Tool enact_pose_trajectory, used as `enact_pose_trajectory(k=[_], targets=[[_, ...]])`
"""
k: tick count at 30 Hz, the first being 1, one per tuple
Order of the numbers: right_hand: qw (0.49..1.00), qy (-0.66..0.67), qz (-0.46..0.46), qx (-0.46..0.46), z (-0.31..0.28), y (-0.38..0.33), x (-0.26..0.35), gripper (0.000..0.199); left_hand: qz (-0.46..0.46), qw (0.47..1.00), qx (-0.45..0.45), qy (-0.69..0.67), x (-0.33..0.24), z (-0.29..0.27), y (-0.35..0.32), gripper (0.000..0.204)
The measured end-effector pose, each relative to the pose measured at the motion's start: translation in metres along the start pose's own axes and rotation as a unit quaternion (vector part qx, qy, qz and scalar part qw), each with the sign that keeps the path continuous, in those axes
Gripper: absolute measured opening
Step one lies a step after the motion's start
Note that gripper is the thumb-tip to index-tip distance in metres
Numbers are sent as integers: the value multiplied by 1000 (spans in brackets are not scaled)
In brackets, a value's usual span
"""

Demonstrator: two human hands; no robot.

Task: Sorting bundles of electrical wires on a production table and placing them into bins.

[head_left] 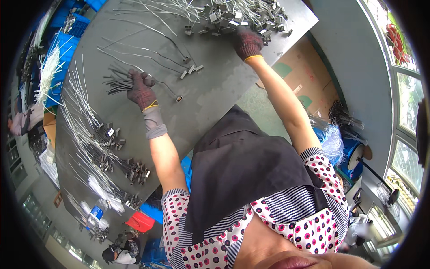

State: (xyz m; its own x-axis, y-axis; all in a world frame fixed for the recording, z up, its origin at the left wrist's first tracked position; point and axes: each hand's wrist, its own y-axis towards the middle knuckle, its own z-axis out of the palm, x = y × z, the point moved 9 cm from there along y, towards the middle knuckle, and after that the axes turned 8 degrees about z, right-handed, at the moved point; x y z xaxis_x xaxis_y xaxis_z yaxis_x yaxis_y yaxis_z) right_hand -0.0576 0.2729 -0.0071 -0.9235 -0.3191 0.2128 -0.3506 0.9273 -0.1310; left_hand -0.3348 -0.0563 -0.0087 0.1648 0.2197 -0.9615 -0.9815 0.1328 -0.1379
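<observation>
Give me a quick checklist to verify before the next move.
1. Left hand gloved and gripping dark strands: ok.
2. Right hand gloved and at the near edge of the connector pile: ok.
3. Right hand holding a connector: cannot tell, its fingertips are hidden.
4. Loose connectors between the hands neatly aligned: not ok, they sit at different angles.
5. Wire bunches on the left clear of the left hand: ok.
</observation>
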Motion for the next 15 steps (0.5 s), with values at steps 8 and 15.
enact_pose_trajectory(k=[8, 15], targets=[[1000, -22, 0, -13, 9, -3, -16, 20, -172, 979, 108, -5, 43, 60, -76, 16], [936, 345, -64, -16, -2, -105, -85, 27, -223, 909, 352, -30, 109, 134, -184, 21]])
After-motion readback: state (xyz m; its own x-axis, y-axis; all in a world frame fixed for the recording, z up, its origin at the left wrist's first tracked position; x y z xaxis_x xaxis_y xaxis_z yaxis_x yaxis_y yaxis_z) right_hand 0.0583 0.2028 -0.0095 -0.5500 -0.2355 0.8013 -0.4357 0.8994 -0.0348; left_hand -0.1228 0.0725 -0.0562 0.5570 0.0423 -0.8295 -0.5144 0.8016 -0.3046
